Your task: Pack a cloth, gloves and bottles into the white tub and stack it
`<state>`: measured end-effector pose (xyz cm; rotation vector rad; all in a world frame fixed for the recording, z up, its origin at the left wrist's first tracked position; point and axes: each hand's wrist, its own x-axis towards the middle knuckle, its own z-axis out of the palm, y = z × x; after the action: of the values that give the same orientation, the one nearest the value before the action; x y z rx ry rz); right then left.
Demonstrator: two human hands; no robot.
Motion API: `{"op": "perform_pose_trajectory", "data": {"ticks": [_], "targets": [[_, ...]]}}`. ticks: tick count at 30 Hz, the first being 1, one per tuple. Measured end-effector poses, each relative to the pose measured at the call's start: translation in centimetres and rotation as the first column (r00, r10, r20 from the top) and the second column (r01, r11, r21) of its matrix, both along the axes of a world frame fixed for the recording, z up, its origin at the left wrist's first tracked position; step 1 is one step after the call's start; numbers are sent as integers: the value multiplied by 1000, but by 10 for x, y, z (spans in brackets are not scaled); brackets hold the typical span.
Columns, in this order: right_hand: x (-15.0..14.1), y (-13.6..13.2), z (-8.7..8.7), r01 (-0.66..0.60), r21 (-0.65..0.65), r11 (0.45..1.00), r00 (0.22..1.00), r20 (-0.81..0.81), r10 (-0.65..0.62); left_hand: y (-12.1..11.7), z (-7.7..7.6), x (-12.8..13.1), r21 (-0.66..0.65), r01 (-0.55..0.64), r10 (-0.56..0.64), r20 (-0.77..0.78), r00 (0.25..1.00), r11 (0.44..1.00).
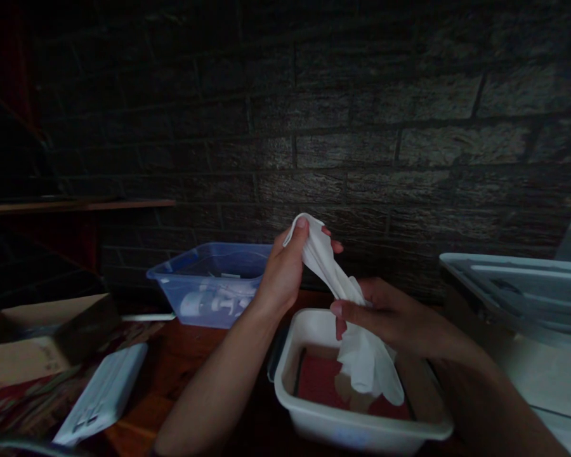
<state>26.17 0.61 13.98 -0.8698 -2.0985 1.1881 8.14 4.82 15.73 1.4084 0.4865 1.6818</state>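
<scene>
A thin white cloth (324, 259) is stretched slantwise between my two hands. My left hand (288, 266) pinches its upper end, with the thumb on top and fingertips showing behind the fabric. Lower down and to the right, my right hand (378, 314) grips the bunched middle between thumb and fingers. The loose, crumpled end hangs over a white plastic basin (361, 422). Reddish and tan areas show inside this basin; I cannot make out what they are.
Behind my left forearm stands a translucent blue bin (176, 279) with white bottles (219, 304). An open cardboard box (28, 362) and a pale flat case (107, 387) lie left. A lidded container (518, 304) stands right. A brick wall (314, 146) rises behind.
</scene>
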Motion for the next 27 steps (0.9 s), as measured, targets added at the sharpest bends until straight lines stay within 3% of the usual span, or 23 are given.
{"op": "perform_pose_trajectory", "data": {"ticks": [4, 12, 16, 23, 25, 27], "targets": [[-1, 1, -2, 26, 39, 999, 1000, 14, -26, 8, 5, -11, -18, -35, 37, 124, 992, 999], [0, 3, -8, 24, 40, 999, 998, 58, -27, 23, 9, -29, -5, -67, 67, 208, 976, 998], [1, 0, -8, -6, 15, 1000, 986, 164, 3, 29, 11, -39, 19, -91, 82, 274, 958, 996], [10, -6, -10, -77, 9, 997, 931, 359, 69, 40, 18, -64, -93, -176, 196, 307, 931, 980], [14, -5, -12, -71, 65, 995, 887, 460, 33, 38, 18, -64, -68, -227, 237, 292, 926, 971], [16, -2, -14, 0, 205, 979, 873, 478, -100, 34, 17, -57, -38, -263, 265, 222, 938, 964]]}}
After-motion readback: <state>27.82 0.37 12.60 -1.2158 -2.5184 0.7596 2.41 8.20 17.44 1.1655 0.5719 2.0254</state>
